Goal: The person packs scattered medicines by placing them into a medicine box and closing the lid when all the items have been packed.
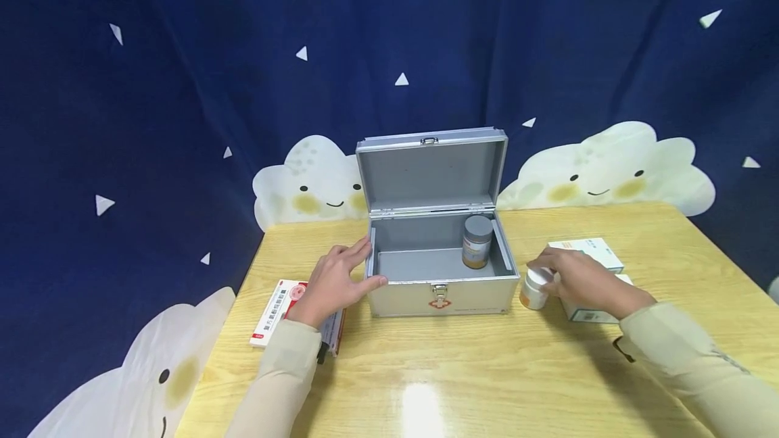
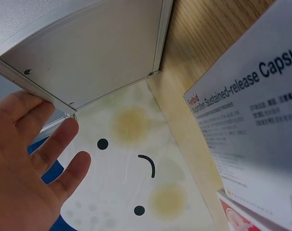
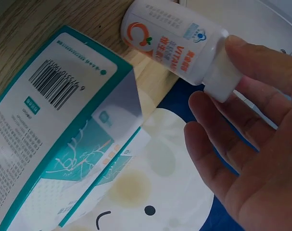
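A silver first-aid case (image 1: 406,301) with a red cross on its front stands with the lid raised. Inside at its right end is a grey-capped bottle (image 1: 477,243). My left hand (image 1: 336,284) rests on the case's left rim, fingers spread, as the left wrist view also shows along the case wall (image 2: 93,57). To the right of the case, my right hand (image 1: 575,280) pinches the white cap of a vitamin bottle (image 1: 533,293). In the right wrist view, thumb and fingers meet around the cap of that bottle (image 3: 174,41), which stands upright on the table.
White and teal medicine boxes (image 1: 593,252) lie beside and behind the right hand. Left of the case are a red-and-white medicine box (image 1: 269,316) and an ibuprofen capsule box (image 2: 251,106), partly under the left forearm. A dark blue cloud-print curtain (image 1: 243,73) hangs behind the wooden table (image 1: 462,370).
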Tool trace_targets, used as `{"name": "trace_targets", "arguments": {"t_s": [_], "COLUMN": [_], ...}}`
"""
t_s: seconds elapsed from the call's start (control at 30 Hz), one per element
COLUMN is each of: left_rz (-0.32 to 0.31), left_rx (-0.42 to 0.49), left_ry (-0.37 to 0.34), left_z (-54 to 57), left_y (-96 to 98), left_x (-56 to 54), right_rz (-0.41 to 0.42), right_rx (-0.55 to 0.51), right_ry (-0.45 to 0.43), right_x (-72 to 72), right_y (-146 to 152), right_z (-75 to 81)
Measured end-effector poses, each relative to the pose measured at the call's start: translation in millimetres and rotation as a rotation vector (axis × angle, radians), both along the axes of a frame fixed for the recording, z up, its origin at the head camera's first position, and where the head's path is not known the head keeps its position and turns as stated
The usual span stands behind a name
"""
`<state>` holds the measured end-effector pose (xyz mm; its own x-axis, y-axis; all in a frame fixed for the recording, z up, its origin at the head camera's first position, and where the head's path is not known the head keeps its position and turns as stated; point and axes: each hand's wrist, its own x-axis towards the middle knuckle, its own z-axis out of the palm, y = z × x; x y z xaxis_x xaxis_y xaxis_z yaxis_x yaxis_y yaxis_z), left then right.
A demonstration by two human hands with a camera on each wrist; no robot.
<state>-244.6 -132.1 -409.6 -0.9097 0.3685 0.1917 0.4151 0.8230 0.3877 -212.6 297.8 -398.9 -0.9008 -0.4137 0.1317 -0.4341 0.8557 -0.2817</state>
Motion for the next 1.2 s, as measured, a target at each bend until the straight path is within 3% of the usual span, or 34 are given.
{"name": "trace_targets", "arguments": {"t_s": [0.23,0.6,0.93,1.2], "left_rz": [0.003,0.0,-0.014,-0.006], "left_rx": [0.013,0.019,0.05,0.033], "left_ry": [0.001,-0.037,-0.024,-0.058], "left_z": [0.8,-2.6,1.9,2.3], "left_y": [-0.5,-1.3,-1.5,-1.1], "left_x": [-0.1,-1.0,-0.8,-1.1], "right_rz": [0.03,0.006,-0.061,-0.042], "right_rx": [-0.004,-0.005,-0.026,-0.021], "right_ry": [0.058,0.016,-0.126,-0.158], "right_x": [-2.0,-1.0,-1.7,-4.9], "right_y": [0.1,1.4,2.6,0.8], "right_z": [-1.1,-6.0,0.2,2.9]}}
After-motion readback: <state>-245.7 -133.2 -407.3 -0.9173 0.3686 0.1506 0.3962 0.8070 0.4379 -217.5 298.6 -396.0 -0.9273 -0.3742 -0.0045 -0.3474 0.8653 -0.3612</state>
